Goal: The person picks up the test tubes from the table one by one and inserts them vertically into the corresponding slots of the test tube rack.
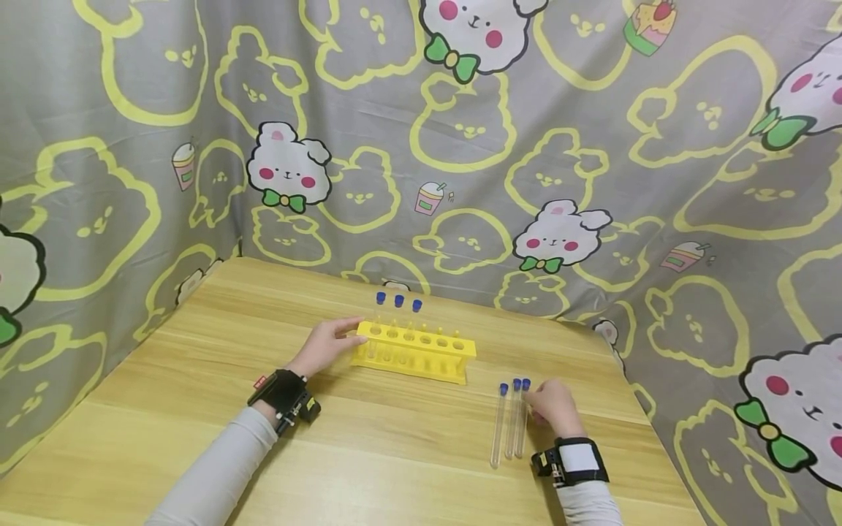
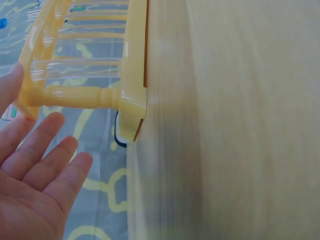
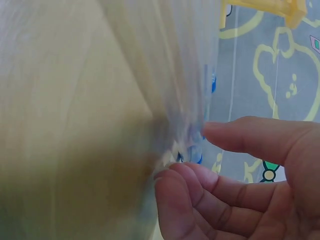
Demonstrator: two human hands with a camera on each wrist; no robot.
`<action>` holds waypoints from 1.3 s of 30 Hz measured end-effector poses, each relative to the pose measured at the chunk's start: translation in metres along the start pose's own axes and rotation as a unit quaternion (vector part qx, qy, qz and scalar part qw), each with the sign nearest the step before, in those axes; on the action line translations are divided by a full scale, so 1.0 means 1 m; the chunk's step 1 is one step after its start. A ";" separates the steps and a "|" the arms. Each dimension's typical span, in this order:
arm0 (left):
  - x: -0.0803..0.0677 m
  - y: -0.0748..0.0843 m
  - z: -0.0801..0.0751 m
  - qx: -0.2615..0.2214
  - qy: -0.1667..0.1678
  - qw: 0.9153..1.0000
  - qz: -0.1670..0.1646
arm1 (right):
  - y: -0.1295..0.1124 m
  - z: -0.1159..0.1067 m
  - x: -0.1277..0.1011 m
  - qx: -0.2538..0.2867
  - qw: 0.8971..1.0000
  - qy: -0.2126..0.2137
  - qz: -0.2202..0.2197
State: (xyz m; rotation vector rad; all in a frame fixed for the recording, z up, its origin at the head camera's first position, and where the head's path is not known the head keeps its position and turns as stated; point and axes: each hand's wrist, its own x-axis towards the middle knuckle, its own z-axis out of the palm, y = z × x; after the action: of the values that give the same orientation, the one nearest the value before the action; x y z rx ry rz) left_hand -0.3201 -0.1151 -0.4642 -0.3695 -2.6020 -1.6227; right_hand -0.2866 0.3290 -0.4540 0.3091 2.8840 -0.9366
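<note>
The left hand (image 1: 329, 345) pinches one end of the yellow rack (image 1: 426, 338), where three standing tubes (image 1: 394, 324) fill holes. The right hand (image 1: 554, 405), partly curled, is at three loose tubes (image 1: 513, 422) on the table (image 1: 368, 446); I cannot tell if it grips one. A bunny curtain (image 1: 368, 109) blocks the back.

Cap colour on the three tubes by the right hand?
Blue on all three caps; shows best in the head view.

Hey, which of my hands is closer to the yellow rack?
Left. Your left hand is touching the left end of the yellow rack; your right hand is apart from it, beyond its right end, by the capped tubes.
</note>
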 end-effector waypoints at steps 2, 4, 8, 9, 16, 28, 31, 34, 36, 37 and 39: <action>0.000 0.000 0.000 0.000 -0.001 1.000 -0.001 | -0.001 0.001 0.001 -0.009 1.000 0.000 0.004; 0.000 0.000 0.000 0.002 -0.001 1.000 -0.001 | -0.003 0.002 0.001 -0.020 1.000 0.000 0.004; 0.001 -0.001 0.000 0.002 0.000 1.000 0.000 | -0.004 0.003 0.002 -0.038 0.999 -0.002 0.004; 0.001 -0.002 0.000 0.002 0.001 1.000 0.000 | -0.004 0.003 0.003 -0.037 0.999 -0.003 0.006; 0.001 -0.001 0.000 0.004 0.003 1.000 0.002 | -0.001 0.003 0.002 -0.026 1.000 -0.002 0.012; 0.001 -0.004 0.000 0.004 0.003 1.000 0.002 | 0.001 -0.011 -0.002 0.011 1.000 0.004 -0.013; 0.001 -0.003 0.000 0.006 0.005 1.000 0.003 | 0.000 -0.017 -0.004 0.028 0.999 0.012 -0.025; 0.001 -0.003 0.000 0.006 0.006 1.000 0.002 | -0.003 -0.023 -0.005 0.038 0.999 0.023 -0.029; 0.001 -0.003 0.000 0.005 0.005 1.000 0.002 | -0.006 -0.028 -0.006 0.051 0.998 0.029 -0.030; 0.001 -0.003 0.000 0.005 0.005 1.000 0.001 | -0.008 -0.031 -0.007 0.058 0.997 0.032 -0.031; 0.002 -0.003 0.000 0.006 0.005 1.000 0.001 | -0.014 -0.036 -0.008 0.070 0.996 0.044 -0.038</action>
State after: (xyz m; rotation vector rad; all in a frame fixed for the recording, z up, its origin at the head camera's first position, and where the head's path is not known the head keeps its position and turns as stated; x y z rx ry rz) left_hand -0.3223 -0.1162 -0.4667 -0.3638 -2.6013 -1.6040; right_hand -0.2829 0.3376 -0.4160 0.2606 2.9345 -1.1695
